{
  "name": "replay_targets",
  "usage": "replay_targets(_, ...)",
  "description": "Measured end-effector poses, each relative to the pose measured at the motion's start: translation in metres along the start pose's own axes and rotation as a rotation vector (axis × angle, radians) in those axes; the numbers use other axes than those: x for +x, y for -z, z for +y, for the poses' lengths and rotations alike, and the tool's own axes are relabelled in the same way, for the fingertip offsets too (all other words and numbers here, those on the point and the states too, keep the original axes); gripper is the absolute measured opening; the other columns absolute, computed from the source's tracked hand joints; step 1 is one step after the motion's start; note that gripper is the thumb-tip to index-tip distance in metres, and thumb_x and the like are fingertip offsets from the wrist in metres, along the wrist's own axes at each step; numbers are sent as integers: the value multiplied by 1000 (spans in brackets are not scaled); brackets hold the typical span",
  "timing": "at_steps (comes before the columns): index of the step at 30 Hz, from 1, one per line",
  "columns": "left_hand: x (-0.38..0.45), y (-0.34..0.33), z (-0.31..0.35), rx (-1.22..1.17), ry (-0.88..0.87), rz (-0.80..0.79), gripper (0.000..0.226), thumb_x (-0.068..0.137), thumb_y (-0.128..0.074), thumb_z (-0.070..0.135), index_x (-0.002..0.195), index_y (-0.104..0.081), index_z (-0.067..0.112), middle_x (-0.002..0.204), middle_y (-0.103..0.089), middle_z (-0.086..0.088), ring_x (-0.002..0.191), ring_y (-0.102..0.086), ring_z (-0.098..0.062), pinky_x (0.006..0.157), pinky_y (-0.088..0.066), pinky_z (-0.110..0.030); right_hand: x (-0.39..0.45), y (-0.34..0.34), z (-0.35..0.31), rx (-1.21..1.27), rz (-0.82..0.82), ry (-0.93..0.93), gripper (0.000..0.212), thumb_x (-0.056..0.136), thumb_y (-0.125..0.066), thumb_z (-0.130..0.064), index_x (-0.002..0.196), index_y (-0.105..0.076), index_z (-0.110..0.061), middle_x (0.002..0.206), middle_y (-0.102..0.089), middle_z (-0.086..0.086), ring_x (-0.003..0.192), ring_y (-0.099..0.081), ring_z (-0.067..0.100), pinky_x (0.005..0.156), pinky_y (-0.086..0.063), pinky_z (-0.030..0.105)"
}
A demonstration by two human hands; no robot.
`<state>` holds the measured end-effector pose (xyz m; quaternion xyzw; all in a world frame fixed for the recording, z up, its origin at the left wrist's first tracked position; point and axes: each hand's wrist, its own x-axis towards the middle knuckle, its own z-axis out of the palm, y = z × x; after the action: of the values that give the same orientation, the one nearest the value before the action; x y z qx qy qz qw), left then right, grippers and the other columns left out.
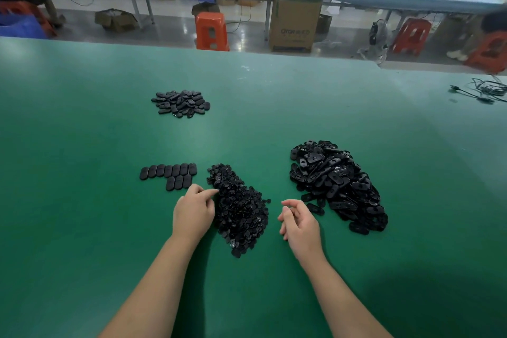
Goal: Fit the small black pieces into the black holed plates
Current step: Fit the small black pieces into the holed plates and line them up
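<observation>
Green table [82, 132], left hand [193, 211] fingers pinching small pieces [238, 208], right hand [299, 223] loosely curled, empty

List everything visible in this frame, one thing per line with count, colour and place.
small pieces: one heap, black, near centre of table
holed plates: one big heap, black, right of the small pieces
laid-out plates: ten, black, a row of seven above a row of three, left of the small pieces
far pile: one, black plates, far left of centre
table: one, green
cables: a tangle, black, far right edge
stools: several, orange-red, on the floor beyond
box: one, brown, on the floor
left hand: fingertips at the small pieces' left edge
right hand: loosely curled, empty, between the two heaps
</observation>
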<state>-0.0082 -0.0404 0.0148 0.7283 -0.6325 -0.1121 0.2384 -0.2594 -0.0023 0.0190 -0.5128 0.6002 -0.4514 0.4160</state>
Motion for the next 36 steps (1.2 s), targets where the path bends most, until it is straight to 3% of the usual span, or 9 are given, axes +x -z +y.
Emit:
replay_targets(7, -10, -5, 1, -114, 49, 97, 13, 95, -62, 22, 99, -73, 16, 93, -55, 5, 71, -56, -18, 72, -51, -38, 0, 0, 0, -20, -7, 0, 15, 104, -53, -17, 99, -64, -27, 78, -70, -6, 54, -56, 7, 53, -51, 31)
replay_targets(16, -8, -5, -2, -127, 52, 71, 8, 92, -66, 24, 86, -65, 21, 92, -55, 6, 73, -55, -20, 67, -49, -36, 12, 16, -4, 43, -85, -90, 14, 103, -56, -18, 102, -67, -25, 76, -67, 1, 57, -57, 10, 56, -50, 25)
replay_targets(18, -7, -5, -2, -148, 57, 77, 7, 92, -67, 23, 86, -64, 22, 94, -56, 6, 75, -56, -19, 67, -49, -35, 17, 29, -1, -158, -5, -50, 13, 102, -57, -19, 101, -68, -25, 78, -63, -3, 54, -52, 2, 52, -43, 16)
replay_targets(20, -7, -5, -3, -174, 58, 101, 3, 92, -67, 21, 90, -65, 22, 95, -56, 6, 79, -58, -17, 69, -46, -31, 24, 45, 0, -434, 95, 3, 13, 102, -57, -18, 108, -69, -21, 93, -59, -7, 66, -55, -1, 57, -38, 11)
replay_targets(23, -5, -8, -5, -198, 65, 125, 14, 93, -68, 17, 105, -73, 15, 97, -56, 4, 79, -58, -16, 73, -48, -31, 31, 66, 3, -755, 81, -41, 23, 103, -54, -22, 123, -65, -16, 115, -54, 0, 80, -60, 13, 67, -44, 26)
replay_targets(25, -5, -9, -6, -194, 74, 130, 16, 94, -67, 17, 107, -75, 12, 95, -55, 5, 75, -56, -15, 72, -48, -32, 32, 72, 5, -844, 48, -65, 28, 104, -53, -24, 128, -63, -15, 120, -53, 3, 81, -61, 20, 69, -44, 29)
replay_targets(31, -5, -12, -7, -179, 66, 145, 17, 96, -66, 18, 107, -77, 9, 92, -55, 5, 77, -56, -13, 71, -44, -27, 37, 71, 5, -769, 18, -46, 13, 101, -60, -20, 111, -68, -17, 103, -60, -1, 74, -54, 5, 67, -43, 26)
replay_targets(36, -6, -13, -8, -167, 49, 141, 18, 97, -65, 19, 108, -77, 10, 92, -56, 6, 82, -57, -18, 75, -52, -35, 38, 70, 5, -761, 7, -50, 20, 101, -62, -24, 118, -64, -16, 92, -55, -8, 75, -52, 2, 68, -42, 24)
